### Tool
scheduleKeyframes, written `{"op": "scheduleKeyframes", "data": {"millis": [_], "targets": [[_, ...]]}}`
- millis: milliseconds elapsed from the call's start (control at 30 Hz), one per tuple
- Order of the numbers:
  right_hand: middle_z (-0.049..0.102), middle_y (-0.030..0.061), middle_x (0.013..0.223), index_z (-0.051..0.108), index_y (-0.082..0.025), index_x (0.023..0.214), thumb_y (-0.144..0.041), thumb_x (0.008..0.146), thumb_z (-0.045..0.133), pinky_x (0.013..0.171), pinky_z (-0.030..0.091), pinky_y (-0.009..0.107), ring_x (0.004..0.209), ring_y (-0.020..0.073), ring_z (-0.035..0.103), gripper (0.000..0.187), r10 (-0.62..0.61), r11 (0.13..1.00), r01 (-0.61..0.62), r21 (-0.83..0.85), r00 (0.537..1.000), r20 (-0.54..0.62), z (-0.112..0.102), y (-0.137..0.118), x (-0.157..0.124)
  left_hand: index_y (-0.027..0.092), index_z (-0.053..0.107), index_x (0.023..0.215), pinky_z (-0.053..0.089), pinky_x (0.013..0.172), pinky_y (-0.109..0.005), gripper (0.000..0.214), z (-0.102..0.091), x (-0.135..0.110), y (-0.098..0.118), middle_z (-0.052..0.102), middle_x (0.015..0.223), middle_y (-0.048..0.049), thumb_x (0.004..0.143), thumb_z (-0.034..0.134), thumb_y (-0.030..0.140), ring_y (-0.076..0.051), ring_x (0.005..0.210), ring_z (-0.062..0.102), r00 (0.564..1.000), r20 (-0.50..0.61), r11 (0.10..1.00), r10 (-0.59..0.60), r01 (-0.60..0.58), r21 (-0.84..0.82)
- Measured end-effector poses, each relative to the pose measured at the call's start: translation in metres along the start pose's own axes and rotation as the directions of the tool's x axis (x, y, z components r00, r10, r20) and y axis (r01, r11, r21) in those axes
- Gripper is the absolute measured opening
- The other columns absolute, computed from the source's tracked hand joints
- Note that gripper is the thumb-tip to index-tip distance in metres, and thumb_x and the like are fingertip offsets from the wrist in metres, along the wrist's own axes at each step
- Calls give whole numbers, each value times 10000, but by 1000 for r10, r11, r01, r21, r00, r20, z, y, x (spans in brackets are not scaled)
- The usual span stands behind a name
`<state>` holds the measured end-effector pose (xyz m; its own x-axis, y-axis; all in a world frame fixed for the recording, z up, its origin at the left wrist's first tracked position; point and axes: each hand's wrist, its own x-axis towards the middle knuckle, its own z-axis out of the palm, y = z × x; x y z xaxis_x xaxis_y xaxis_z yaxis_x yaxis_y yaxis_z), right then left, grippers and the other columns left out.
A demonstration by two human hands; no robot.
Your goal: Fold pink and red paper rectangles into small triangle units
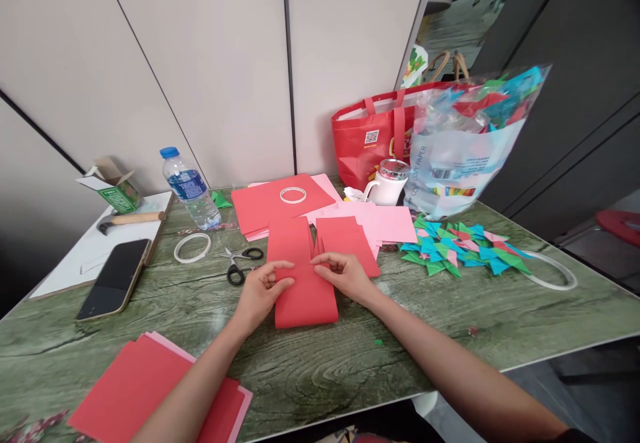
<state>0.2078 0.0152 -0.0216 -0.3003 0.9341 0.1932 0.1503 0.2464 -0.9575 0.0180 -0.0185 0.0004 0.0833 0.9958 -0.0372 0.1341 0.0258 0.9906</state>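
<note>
Between hands, apparently doubled red paper

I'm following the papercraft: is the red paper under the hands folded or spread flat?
Folded over: the red paper bends back at its near end; left hand and right hand touch it.

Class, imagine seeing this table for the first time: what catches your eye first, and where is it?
The bright red paper at the centre, with the left hand and right hand at it, stands out first. Next comes the multicoloured heap of folded pieces on the right, in front of the plastic bag.
</note>
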Motion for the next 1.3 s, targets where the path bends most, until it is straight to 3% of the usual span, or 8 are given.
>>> {"op": "scheduleKeyframes", "data": {"millis": [133, 367, 500, 733, 933, 1133, 1200, 1300], "targets": [[688, 13, 792, 688, -203, 854, -342, 729, 588, 565, 428, 250, 635, 145, 569, 212, -38, 996, 41, -76, 999, 38, 0, -3, -2, 153, 630, 884, 349, 419, -188, 309, 2, -1, 1, 505, 456, 53, 623, 680, 310, -96, 419, 466, 1000, 18, 1000, -17, 17, 17], [699, 28, 881, 688, -206, 878, -310, 713, 622, 748, 466, 300, 826, 189, 621, 206, -63, 998, 64, -22, 996, 63, 0, -4, -2, 168, 636, 860, 365, 416, -195, 289, 4, -3, 6, 552, 477, 45, 610, 684, 305, -107, 429, 493, 998, 43, 999, -41, 42, -18], [704, 29, 850, 694, -197, 864, -310, 718, 618, 722, 480, 299, 791, 189, 632, 199, -57, 998, 60, -35, 996, 74, 0, -3, -2, 173, 639, 844, 373, 429, -194, 269, 5, -3, 7, 579, 511, 38, 609, 686, 296, -109, 452, 508, 997, 57, 998, -46, 47, -29], [711, 30, 839, 703, -203, 839, -330, 700, 631, 721, 488, 317, 780, 201, 641, 201, -39, 999, 39, -14, 998, 40, 1, -4, -2, 150, 610, 980, 395, 462, -209, 369, 4, -2, 1, 590, 531, 22, 664, 646, 335, -124, 486, 533, 996, 72, 997, -47, 51, -59], [708, 38, 845, 697, -197, 849, -334, 687, 638, 723, 489, 327, 787, 204, 637, 220, 13, 1000, -13, -2, 1000, 25, 2, -3, -2, 153, 625, 905, 417, 483, -216, 296, 5, -3, 1, 636, 611, -14, 672, 635, 336, -136, 533, 549, 998, 50, 998, -27, 30, -55], [703, 35, 756, 700, -174, 743, -343, 662, 650, 668, 485, 309, 709, 186, 627, 195, 61, 997, -63, 41, 996, 60, 2, -2, -1, 160, 584, 1096, 282, 368, -165, 456, 7, -5, 2, 392, 415, 85, 675, 638, 327, -68, 377, 363, 998, -34, 995, 53, -50, 82], [698, 29, 728, 690, -170, 715, -353, 651, 659, 652, 482, 303, 683, 178, 620, 197, 84, 991, -85, 108, 996, 8, 2, -1, 0, 159, 514, 1178, 316, 390, -160, 537, 5, -4, 3, 434, 446, 80, 687, 633, 342, -70, 400, 408, 999, -27, 1000, 30, -30, -1], [697, 30, 743, 674, -170, 742, -369, 629, 680, 658, 484, 302, 673, 168, 617, 229, 146, 956, -96, 277, 975, -168, 1, 2, 3, 145, 473, 1206, 427, 503, -181, 577, 3, -2, 3, 602, 631, 8, 705, 615, 392, -105, 561, 549, 999, -46, 982, -8, 0, -188]]}}
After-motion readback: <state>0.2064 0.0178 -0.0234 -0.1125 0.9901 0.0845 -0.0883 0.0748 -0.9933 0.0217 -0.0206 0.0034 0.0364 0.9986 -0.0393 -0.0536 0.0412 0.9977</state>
